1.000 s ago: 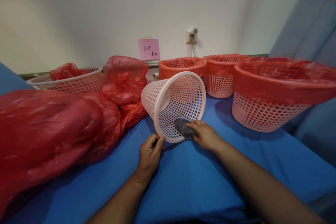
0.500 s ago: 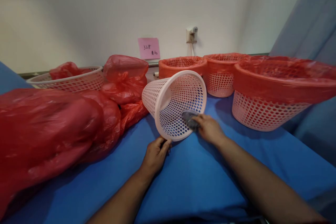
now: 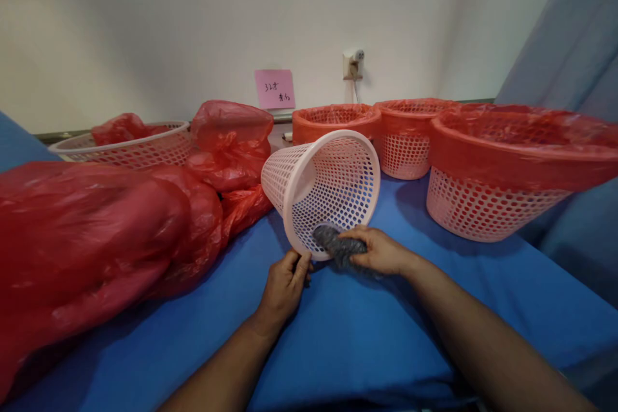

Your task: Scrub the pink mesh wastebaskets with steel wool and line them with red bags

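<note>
A pale pink perforated plastic basket [image 3: 290,174] lies on its side on the blue cloth, its mouth turned toward me. My left hand [image 3: 284,283] pinches the lower rim between thumb and fingers. In my right hand [image 3: 381,251] is a dark grey cloth [image 3: 342,248], bunched up. The cloth's far end rests at the inside of the basket's lower wall, by the rim. Some of the right fingers are hidden behind the cloth.
Red plastic bags [image 3: 96,238] heap up at left, before a white basket [image 3: 120,149]. Behind and right stand baskets lined with red bags: one behind [image 3: 333,116], one beyond [image 3: 405,148], a large one [image 3: 492,199]. A socket [image 3: 352,65] and pink note [image 3: 275,89] are on the wall.
My right hand has moved the grey cloth left and downward along the basket's inner lower wall toward the rim. My left hand keeps its hold, and the basket stays put.
</note>
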`<state>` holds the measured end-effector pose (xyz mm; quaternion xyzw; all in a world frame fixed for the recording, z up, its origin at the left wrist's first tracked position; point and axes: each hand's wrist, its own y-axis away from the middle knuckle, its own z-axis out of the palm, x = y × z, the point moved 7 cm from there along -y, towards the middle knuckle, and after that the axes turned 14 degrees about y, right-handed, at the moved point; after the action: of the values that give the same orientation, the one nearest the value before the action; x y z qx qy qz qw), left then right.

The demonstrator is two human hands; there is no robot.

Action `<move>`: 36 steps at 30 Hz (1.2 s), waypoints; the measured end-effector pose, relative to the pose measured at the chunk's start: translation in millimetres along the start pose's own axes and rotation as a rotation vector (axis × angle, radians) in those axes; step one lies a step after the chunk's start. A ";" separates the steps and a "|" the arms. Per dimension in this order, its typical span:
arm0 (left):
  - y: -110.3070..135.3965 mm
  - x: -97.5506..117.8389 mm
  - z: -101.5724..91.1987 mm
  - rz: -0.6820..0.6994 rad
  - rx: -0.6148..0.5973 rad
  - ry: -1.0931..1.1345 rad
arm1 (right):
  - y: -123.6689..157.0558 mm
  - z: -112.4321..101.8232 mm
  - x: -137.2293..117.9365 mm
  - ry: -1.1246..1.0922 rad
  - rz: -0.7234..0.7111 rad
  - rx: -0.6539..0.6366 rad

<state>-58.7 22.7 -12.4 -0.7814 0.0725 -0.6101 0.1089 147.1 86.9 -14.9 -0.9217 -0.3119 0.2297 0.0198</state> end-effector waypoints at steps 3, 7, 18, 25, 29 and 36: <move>1.5 6.9 -6.4 0.046 0.070 0.019 | -0.9 -28.8 44.7 0.286 0.336 0.184; 0.4 6.3 -3.3 0.039 0.060 0.024 | -1.4 -29.9 46.7 0.384 0.340 0.174; 0.3 -3.0 4.9 -0.034 -0.027 -0.026 | -0.5 -17.8 15.0 0.115 0.116 0.149; 2.0 7.5 4.5 0.029 -0.004 -0.014 | 1.4 -24.5 44.2 0.318 0.312 0.115; 0.8 -8.7 17.0 -0.045 -0.107 -0.051 | 0.9 4.1 -0.7 -0.057 -0.022 -0.008; 1.0 -3.8 6.3 -0.052 -0.029 -0.009 | -0.6 -15.1 19.4 0.013 0.122 0.154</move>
<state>-53.5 23.1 -17.7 -0.7873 0.0604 -0.6080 0.0822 166.9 100.3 -9.2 -0.9362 -0.2364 0.2479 0.0785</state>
